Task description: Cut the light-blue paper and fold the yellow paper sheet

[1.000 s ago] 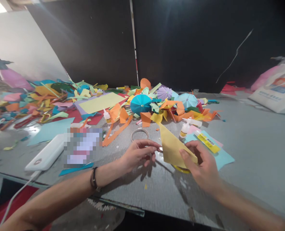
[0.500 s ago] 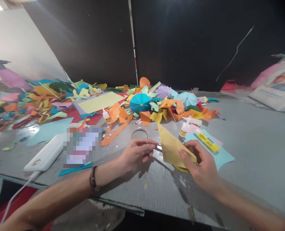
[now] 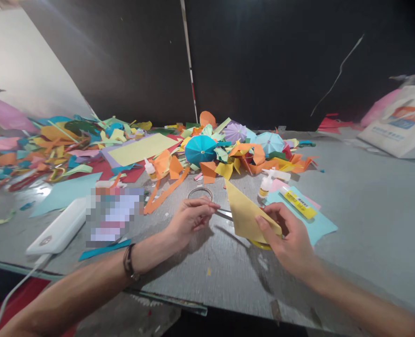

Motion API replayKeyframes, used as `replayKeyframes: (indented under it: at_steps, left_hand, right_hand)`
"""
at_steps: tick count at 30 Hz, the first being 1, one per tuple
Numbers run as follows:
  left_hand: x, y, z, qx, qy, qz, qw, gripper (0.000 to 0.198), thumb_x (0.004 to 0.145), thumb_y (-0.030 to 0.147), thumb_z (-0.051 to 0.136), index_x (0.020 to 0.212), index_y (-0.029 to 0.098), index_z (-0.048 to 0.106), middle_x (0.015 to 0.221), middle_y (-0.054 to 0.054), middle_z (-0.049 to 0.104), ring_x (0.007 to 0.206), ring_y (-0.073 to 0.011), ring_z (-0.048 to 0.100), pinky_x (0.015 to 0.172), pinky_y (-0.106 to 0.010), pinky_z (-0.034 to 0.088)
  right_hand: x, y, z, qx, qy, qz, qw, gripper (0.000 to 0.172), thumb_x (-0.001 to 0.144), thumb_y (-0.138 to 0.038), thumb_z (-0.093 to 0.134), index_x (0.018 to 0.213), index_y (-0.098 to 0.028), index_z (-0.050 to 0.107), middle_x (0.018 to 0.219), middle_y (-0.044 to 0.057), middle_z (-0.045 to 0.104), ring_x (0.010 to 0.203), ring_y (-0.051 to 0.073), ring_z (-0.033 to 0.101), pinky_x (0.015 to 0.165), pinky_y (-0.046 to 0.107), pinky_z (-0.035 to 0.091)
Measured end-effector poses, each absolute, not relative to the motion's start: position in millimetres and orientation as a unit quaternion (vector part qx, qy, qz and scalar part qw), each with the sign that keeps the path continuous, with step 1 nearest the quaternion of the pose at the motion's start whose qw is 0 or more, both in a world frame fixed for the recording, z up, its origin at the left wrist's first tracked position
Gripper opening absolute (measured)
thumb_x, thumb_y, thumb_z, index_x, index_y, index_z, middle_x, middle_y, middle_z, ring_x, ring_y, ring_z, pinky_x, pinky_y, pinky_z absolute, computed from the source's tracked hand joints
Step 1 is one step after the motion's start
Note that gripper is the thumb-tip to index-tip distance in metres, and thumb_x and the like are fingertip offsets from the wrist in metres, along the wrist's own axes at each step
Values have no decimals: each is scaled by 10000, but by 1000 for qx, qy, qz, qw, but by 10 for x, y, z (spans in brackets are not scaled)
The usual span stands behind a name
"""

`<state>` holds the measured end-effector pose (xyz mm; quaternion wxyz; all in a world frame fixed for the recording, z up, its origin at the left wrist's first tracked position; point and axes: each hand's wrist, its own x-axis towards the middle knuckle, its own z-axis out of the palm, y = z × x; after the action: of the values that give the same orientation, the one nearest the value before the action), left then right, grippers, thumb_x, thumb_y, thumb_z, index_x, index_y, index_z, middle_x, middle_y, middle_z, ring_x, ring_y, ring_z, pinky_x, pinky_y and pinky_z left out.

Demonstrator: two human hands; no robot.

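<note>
My right hand pinches a folded yellow paper triangle by its lower edge. My left hand is closed around a small pair of metal scissors; only the blades show, and they reach toward the paper's left side without clearly touching it. A yellow tape roll lies partly hidden beneath the paper. Just above my left hand sits a thin clear tape ring.
Heaped paper scraps and paper umbrellas cover the grey table behind my hands. Glue bottles and a yellow glue stick lie on light blue card. A white power bank with a cable sits at left.
The whole scene has slid slightly left in view. My left hand has drawn a little away from the paper, and more of the metal blades now shows.
</note>
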<state>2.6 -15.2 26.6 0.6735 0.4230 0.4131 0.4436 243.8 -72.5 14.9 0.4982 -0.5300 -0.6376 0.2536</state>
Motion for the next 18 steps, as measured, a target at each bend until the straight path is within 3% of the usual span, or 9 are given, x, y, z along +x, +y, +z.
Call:
replayKeyframes:
  at_steps: [4,9,18]
  left_hand:
    - [17,-101,230,437,410,427,677,150,703,179,808,833,115,846,600,6,518,506,-57,363,406,-193,171]
    - [41,-85,208,440,402,398,697,223,750,216,848,941,100,844,557,17,526,482,-47,365,411,-178,190]
    - [56,-99,224,420,398,399,711,228,688,170,881,897,92,836,629,-14,607,474,-33,424,395,-169,221]
  right_hand:
    - [2433,-727,164,-529,-637,262,496,191,974,-421,656,936,-243,600,833,20,667,701,186,646,587,288,502]
    - [2430,-725,170,-529,-633,270,496,209,968,-435,655,911,-242,599,840,28,682,708,195,659,599,295,522]
    - [2427,-722,135,-530,-629,293,487,208,980,-438,652,934,-243,595,896,35,693,745,192,670,624,290,543]
